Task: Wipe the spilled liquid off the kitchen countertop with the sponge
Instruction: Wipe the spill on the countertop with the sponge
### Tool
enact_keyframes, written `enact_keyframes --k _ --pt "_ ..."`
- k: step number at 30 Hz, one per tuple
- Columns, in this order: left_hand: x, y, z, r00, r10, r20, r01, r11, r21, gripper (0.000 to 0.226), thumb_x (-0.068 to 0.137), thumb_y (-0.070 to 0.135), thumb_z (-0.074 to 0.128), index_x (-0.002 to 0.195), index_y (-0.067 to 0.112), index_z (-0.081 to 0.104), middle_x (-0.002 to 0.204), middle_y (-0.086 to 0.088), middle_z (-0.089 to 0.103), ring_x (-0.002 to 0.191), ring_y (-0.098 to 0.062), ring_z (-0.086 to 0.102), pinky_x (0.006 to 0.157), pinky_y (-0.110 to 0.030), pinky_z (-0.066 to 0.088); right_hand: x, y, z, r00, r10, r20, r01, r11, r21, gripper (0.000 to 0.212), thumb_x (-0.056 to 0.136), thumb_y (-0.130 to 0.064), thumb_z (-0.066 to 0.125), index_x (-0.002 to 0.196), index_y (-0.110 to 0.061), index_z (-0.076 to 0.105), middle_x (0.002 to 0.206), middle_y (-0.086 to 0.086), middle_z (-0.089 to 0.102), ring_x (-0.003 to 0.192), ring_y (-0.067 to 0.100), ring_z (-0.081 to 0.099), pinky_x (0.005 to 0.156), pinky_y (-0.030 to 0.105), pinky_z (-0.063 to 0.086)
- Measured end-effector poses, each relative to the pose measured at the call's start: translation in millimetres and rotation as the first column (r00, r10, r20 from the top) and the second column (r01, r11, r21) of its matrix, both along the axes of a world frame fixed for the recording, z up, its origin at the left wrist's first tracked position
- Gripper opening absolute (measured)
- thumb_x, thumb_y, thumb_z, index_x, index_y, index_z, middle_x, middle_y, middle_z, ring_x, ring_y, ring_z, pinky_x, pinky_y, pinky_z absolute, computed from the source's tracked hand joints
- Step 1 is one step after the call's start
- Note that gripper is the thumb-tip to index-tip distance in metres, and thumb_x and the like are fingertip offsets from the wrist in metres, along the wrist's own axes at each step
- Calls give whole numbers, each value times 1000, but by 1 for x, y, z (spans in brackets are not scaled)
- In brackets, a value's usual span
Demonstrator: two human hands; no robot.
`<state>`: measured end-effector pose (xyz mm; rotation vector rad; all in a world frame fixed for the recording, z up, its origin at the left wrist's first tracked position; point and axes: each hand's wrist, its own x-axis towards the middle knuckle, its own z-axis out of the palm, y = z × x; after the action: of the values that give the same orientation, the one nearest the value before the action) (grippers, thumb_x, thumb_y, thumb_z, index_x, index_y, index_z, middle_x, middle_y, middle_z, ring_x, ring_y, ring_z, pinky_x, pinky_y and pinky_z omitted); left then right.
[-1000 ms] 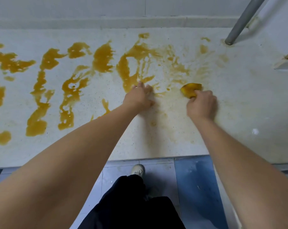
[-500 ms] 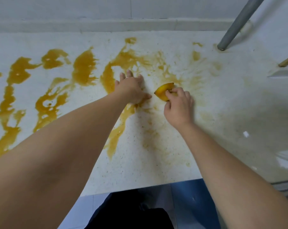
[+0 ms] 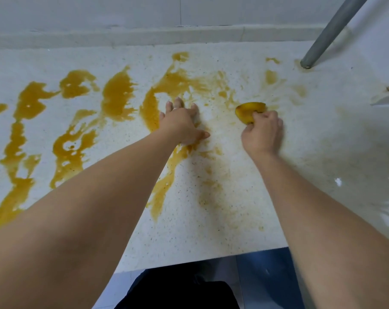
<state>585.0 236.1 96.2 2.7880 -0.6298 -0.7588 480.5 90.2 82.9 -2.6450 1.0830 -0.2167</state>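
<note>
Thick amber liquid (image 3: 118, 97) lies in streaks and pools across the left and middle of the white speckled countertop (image 3: 211, 230). Thinner smears (image 3: 213, 195) cover the middle, and faint traces reach the right. My right hand (image 3: 261, 132) is closed on a yellow, soaked sponge (image 3: 249, 110), pressing it on the counter right of centre. My left hand (image 3: 182, 124) lies flat on the counter with fingers spread, its fingertips at the edge of a large pool.
A grey metal pole (image 3: 329, 34) slants down onto the counter at the back right. A low backsplash ledge (image 3: 144, 35) runs along the wall. A white object's edge (image 3: 387, 98) sits at the far right. Blue floor (image 3: 262, 279) shows below the counter's front edge.
My right hand has slid the sponge to the right, away from my left hand. The left hand stays flat in about the same place. The view has shifted slightly.
</note>
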Motion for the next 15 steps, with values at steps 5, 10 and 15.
enact_keyframes --k 5,10,15 --pt "1 -2 -2 1000 6 2 -6 1000 4 91 80 58 61 151 30 11 159 -8 -11 145 -31 -13 117 -47 1 7 34 -4 913 408 -1 -408 913 -20 38 89 -16 47 127 -16 53 127 7 48 114 27 43 98 35 32" --pt "1 -1 -2 1000 18 -7 -18 1000 -15 91 80 57 62 151 31 11 159 -7 -12 145 -30 -14 117 -47 -2 22 5 5 1000 19 -12 -19 1000 11 30 88 -15 48 115 -12 58 125 12 48 116 31 43 100 40 35" --pt "1 -2 -1 1000 26 -7 -26 1000 -12 91 80 56 63 151 30 11 159 -7 -11 145 -30 -13 118 -47 0 26 27 -2 946 322 -24 -323 946 -18 38 90 -18 46 128 -19 52 126 7 48 114 26 43 98 35 34"
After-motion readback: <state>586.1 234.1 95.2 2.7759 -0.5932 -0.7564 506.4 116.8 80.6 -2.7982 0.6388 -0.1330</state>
